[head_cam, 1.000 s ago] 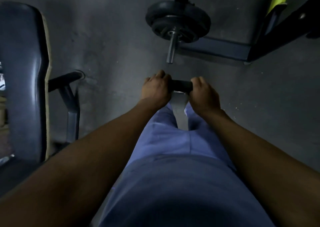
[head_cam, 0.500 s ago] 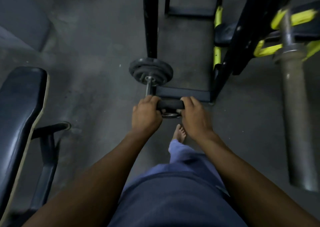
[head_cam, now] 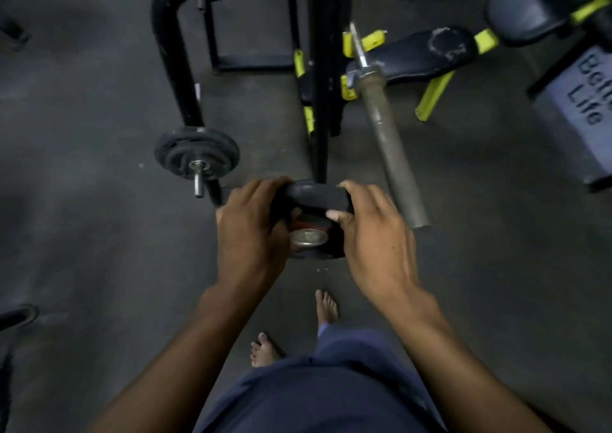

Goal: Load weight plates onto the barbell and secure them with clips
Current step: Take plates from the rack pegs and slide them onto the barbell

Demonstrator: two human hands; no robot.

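I carry a black weight plate (head_cam: 314, 197) with a red face and a silver hub in front of my waist. My left hand (head_cam: 248, 234) grips its left edge and my right hand (head_cam: 371, 234) grips its right edge, thumb over the rim. The bare grey barbell sleeve (head_cam: 394, 154) points toward me just right of my right hand, resting on a black and yellow rack (head_cam: 318, 95). Most of the plate's face is hidden by my fingers.
Several black plates (head_cam: 197, 154) hang on a storage peg at the left, below a curved black frame (head_cam: 169, 35). A dark bench pad (head_cam: 427, 52) with yellow legs lies behind the barbell. A grey "Better Life" pad (head_cam: 576, 108) stands at the right. My bare feet (head_cam: 328, 307) are on dark floor.
I have stepped forward with the plate held in both hands. The rack, the barbell sleeve and the bench now lie closer and nearer the middle of view; the left bench has slid out.
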